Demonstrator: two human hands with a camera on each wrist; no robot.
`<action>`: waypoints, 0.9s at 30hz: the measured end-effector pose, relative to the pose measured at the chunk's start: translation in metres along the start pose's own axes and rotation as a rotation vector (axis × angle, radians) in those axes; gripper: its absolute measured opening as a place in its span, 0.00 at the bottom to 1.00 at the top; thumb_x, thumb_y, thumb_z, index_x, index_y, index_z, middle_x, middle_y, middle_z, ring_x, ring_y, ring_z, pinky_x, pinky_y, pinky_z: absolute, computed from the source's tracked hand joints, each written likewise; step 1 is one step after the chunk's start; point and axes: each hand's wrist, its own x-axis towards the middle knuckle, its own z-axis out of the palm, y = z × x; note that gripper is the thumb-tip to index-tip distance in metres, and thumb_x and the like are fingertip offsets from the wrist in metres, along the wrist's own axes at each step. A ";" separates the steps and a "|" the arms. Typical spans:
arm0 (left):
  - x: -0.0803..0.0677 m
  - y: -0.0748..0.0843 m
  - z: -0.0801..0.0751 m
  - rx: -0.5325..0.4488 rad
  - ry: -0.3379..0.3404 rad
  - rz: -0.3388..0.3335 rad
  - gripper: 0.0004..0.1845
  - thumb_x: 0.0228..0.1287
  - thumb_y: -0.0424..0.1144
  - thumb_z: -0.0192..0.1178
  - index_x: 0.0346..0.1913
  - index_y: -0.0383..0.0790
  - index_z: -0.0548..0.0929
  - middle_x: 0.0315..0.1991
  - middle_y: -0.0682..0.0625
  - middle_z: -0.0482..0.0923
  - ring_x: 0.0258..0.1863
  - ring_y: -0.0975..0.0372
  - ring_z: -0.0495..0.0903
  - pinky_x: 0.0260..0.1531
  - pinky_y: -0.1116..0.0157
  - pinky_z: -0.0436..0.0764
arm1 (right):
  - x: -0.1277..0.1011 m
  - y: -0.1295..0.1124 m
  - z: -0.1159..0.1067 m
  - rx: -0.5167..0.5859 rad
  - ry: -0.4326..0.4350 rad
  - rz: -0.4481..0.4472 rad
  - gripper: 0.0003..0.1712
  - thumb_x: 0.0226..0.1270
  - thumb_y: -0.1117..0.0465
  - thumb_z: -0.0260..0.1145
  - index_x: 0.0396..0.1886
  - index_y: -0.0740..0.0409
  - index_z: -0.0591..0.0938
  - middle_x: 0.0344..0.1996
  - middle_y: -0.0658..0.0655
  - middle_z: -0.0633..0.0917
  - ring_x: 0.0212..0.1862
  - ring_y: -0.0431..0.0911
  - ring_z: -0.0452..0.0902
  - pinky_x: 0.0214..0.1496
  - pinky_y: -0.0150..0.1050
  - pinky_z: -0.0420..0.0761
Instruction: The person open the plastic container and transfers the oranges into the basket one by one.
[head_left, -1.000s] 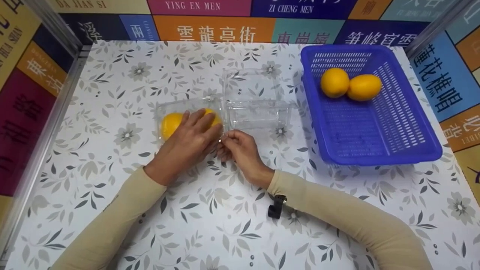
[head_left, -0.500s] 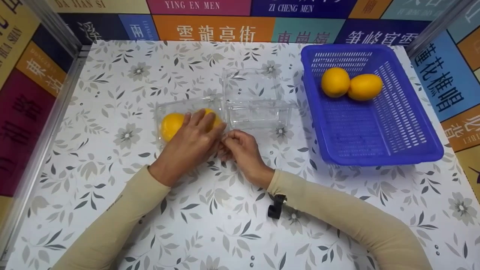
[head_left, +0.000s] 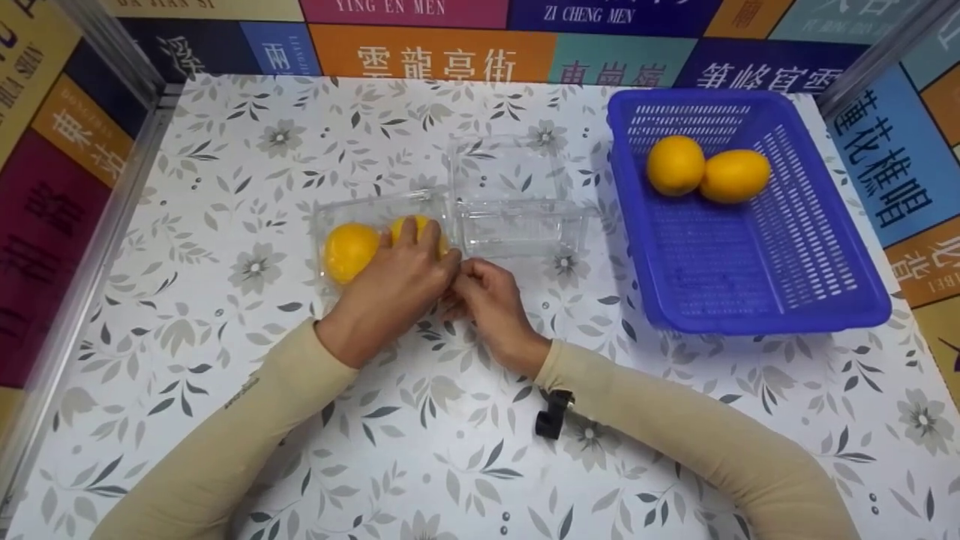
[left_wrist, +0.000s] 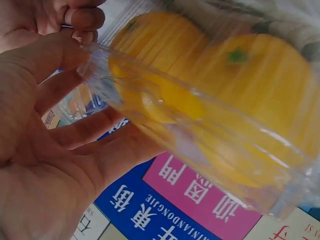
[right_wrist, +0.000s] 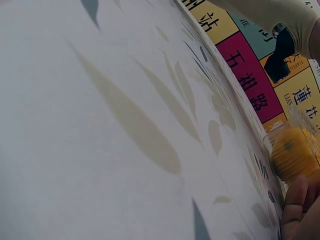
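Observation:
Two oranges, the left one (head_left: 351, 252) in plain sight and the right one (head_left: 406, 228) partly under fingers, lie in a clear plastic clamshell box (head_left: 379, 201). My left hand (head_left: 394, 289) spreads over the right half of this box. In the left wrist view its thumb presses the box's corner, and the other fingers reach along the far side. At the near right corner, my right hand (head_left: 491, 304) pinches the box's edge with thumb and curled fingers. The right wrist view catches only a few right fingertips (right_wrist: 297, 200) beside the wrapped fruit.
A second clear clamshell box (head_left: 517, 229) stands with its lid up, just right of the first. Farther right is a blue-purple slotted basket (head_left: 634, 247) with two oranges (head_left: 676, 165) at its back. Printed panels (head_left: 435, 56) wall the flowered tabletop (head_left: 420, 435).
My left hand has slid a little to the right across the box, uncovering more of the left orange. The right hand keeps its place at the corner.

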 end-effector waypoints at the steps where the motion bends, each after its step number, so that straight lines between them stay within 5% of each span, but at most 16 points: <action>1: 0.000 0.001 0.000 0.021 0.000 0.001 0.09 0.74 0.22 0.62 0.49 0.33 0.88 0.46 0.32 0.80 0.49 0.37 0.82 0.47 0.43 0.91 | 0.000 0.000 0.000 -0.001 -0.001 -0.001 0.11 0.80 0.72 0.59 0.35 0.63 0.84 0.29 0.56 0.87 0.29 0.47 0.84 0.32 0.37 0.88; 14: 0.004 0.007 0.006 0.207 0.059 0.023 0.06 0.73 0.23 0.59 0.45 0.35 0.83 0.45 0.34 0.81 0.44 0.41 0.83 0.35 0.52 0.91 | -0.002 0.001 -0.001 -0.005 0.030 0.028 0.11 0.77 0.72 0.58 0.43 0.66 0.88 0.30 0.56 0.87 0.30 0.46 0.83 0.32 0.36 0.86; 22: -0.002 -0.006 0.013 0.019 0.084 0.033 0.06 0.75 0.23 0.59 0.49 0.34 0.81 0.48 0.33 0.80 0.51 0.38 0.83 0.45 0.46 0.92 | -0.002 0.001 -0.001 -0.031 0.014 0.011 0.08 0.80 0.69 0.63 0.39 0.64 0.87 0.31 0.56 0.87 0.31 0.47 0.83 0.33 0.36 0.88; 27: -0.011 -0.012 0.020 -0.066 0.149 0.044 0.14 0.79 0.26 0.58 0.61 0.35 0.84 0.58 0.31 0.80 0.61 0.35 0.82 0.56 0.41 0.89 | -0.002 0.002 -0.003 0.023 -0.013 0.010 0.08 0.82 0.70 0.62 0.41 0.65 0.86 0.33 0.60 0.88 0.29 0.47 0.84 0.32 0.37 0.89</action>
